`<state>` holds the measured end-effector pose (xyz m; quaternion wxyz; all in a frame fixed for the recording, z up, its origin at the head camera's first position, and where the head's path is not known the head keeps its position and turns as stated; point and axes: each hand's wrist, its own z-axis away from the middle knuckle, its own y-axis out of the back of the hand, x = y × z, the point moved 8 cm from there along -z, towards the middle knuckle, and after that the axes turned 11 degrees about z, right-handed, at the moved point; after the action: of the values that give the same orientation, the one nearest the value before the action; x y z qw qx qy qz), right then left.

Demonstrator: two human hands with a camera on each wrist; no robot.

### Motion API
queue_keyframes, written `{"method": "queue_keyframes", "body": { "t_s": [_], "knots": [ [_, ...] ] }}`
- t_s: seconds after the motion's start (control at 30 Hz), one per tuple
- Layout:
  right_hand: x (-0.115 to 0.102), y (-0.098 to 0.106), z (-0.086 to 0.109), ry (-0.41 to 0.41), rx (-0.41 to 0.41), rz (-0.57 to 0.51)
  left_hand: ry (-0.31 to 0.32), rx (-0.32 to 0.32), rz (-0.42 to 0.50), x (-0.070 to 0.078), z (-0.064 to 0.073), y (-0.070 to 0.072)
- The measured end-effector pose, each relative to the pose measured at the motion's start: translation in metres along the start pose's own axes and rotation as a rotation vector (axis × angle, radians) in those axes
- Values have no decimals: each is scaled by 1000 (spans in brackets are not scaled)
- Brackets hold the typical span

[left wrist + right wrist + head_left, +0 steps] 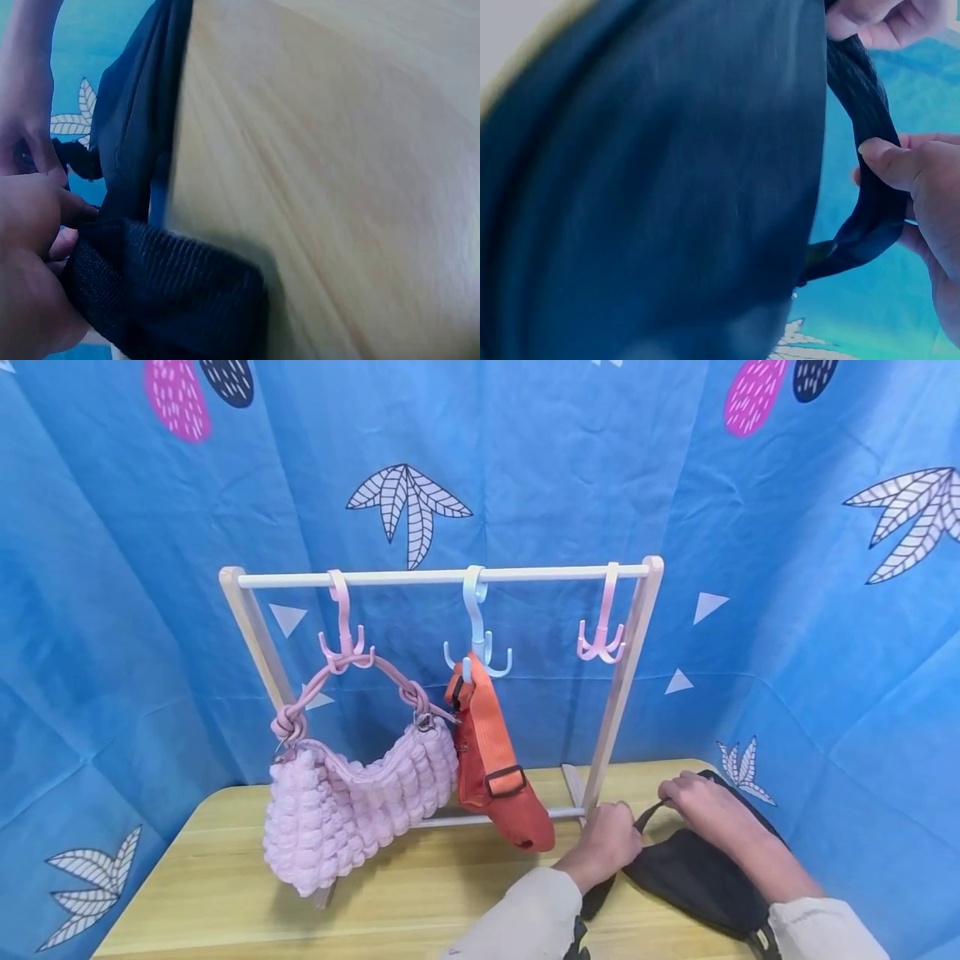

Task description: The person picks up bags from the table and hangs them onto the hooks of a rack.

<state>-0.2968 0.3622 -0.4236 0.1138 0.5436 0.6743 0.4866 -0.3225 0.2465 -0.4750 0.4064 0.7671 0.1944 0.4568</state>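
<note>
A black bag [690, 872] lies at the right end of the table, its strap [649, 817] drawn toward the rack. My left hand [609, 837] grips the strap beside the bag's near side. Farther back and to the right, my right hand [696, 802] pinches the same strap over the bag. In the right wrist view, the thumb and fingers of the right hand [934, 184] squeeze the strap [866, 94], which bends in a loop off the bag's edge. A wide fold of webbing [180, 292] hangs from the left hand [30, 262] in the left wrist view.
A wooden rack [628, 677] carries three hooks. From the left pink hook [343, 618] hangs a puffy pink bag [360, 802]. The blue middle hook [475, 610] bears a red-orange bag [495, 777]; the right pink hook [603, 618] holds nothing. A blue curtain [555, 485] surrounds the table [225, 860].
</note>
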Motion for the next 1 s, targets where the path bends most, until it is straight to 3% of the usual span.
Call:
{"method": "queue_keyframes", "body": {
  "t_s": [0.2,0.47,0.63,1.0],
  "knots": [
    [3,14,-5,36,76,-20,-20,23,56,4,5,19],
    [6,28,-9,33,93,-84,-33,66,190,4,14,33],
    [7,36,-4,43,109,-58,-48,69,188,7,21,40],
    [8,57,-3,90,192,-47,-37,1,263,18,40,63]
  ]
}}
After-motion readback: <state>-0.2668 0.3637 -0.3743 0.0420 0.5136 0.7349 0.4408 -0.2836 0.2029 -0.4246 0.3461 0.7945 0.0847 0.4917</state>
